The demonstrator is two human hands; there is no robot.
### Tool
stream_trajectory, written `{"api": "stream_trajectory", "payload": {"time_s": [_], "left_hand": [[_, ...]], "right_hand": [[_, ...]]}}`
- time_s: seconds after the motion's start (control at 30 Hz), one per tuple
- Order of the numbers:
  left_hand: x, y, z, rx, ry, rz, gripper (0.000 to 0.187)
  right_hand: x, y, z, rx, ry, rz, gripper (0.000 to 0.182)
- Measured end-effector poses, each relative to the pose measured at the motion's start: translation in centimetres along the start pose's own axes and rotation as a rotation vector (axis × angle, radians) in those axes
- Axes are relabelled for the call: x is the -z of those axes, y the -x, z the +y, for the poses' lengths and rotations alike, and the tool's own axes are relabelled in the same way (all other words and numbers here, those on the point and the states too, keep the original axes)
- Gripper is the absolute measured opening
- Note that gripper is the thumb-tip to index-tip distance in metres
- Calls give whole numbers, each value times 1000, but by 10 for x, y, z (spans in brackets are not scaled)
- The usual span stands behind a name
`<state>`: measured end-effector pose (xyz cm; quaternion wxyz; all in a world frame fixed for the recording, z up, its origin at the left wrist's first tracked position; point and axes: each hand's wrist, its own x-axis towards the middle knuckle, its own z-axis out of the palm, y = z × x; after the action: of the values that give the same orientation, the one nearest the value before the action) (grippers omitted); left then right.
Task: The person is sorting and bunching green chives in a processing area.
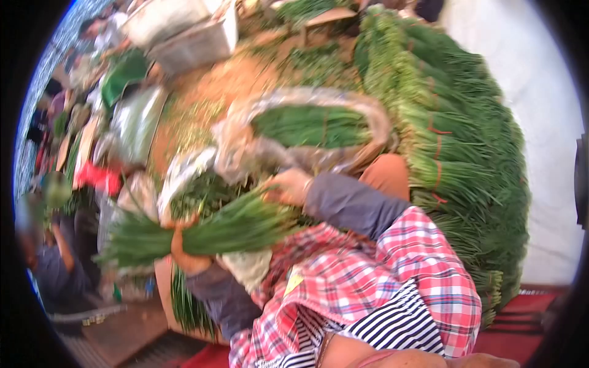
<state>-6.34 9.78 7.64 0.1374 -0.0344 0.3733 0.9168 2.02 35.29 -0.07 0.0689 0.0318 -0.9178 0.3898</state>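
Note:
Across my lap stretches a loose bunch of garlic chives [239,227], with long, thin green leaves. My left hand [184,248] is closed around its middle, the thumb and fingers wrapped over the leaves. At the bunch's right end, my right hand [289,186] has its fingers curled at the stems; blur hides the fingertips. Just beyond the hands, a clear plastic bag [230,156] is spread open around more bundled chives [310,126]. A smaller white bag [175,178] with dark green leaves sits behind the left hand.
A large pile of chives [454,135] tied with red bands rises on the right. White bins [193,46] stand at the far left, near a low wooden stool [328,17]. Leaf scraps cover the brown ground [227,80]. Another person [55,257] is at the left edge.

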Motion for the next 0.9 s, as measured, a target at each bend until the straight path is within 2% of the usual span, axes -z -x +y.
{"api": "stream_trajectory", "payload": {"time_s": [0.03, 0.07, 0.1, 0.13, 0.17, 0.2, 0.3, 0.33, 0.37, 0.43, 0.5, 0.53, 0.6, 0.67, 0.7, 0.77, 0.87, 0.9], "left_hand": [[15, -11, -10, -101, 37, -121, 29], [17, -29, -9, -140, -3, -301, 29], [9, -29, -9, -130, 47, -374, 28], [8, -29, -8, -135, 62, -376, 28], [8, -29, -7, -142, 73, -372, 29], [2, -26, -7, -169, 68, -418, 29], [-12, -20, -6, -236, 37, -533, 30], [-12, -20, -4, -245, 21, -554, 30], [-12, -20, -3, -253, 3, -574, 30], [-14, -20, 4, -277, 84, -470, 33], [-13, -20, 15, -298, 167, -364, 36], [-7, -21, 23, -317, 89, -342, 35], [-4, -32, 24, -261, 88, -277, 30], [-4, -41, 15, -184, 78, -209, 25], [-4, -47, 16, -203, 109, -284, 26], [-5, -59, 12, -216, 76, -259, 26], [-1, -70, 4, -250, 6, -126, 27], [1, -74, 2, -251, 12, -109, 27]], "right_hand": [[9, 4, -7, -2, -8, 117, 29], [1, -3, 6, 3, -200, 128, 27], [1, -2, 8, -52, -406, 85, 26], [7, -2, 2, -116, -609, 54, 25], [12, 4, -6, -265, -813, -12, 25], [15, 2, -7, -373, -841, -41, 22], [10, 0, -2, -471, -960, 83, 29], [18, 2, -7, -390, -606, 153, 28], [8, 3, 14, -338, -505, 231, 28], [-18, 3, 70, -237, -304, 384, 27], [15, 10, 86, -812, -721, 210, 29], [21, 15, 87, -719, -945, 175, 29], [9, -3, 65, -284, -964, 215, 31], [-4, -11, 47, -190, -947, 169, 33], [-5, -22, 44, -299, -920, 95, 34], [6, -30, 37, -256, -924, 134, 29], [16, -50, 40, -272, -1237, 390, 18], [28, -52, 34, -376, -1130, 482, 17]]}}
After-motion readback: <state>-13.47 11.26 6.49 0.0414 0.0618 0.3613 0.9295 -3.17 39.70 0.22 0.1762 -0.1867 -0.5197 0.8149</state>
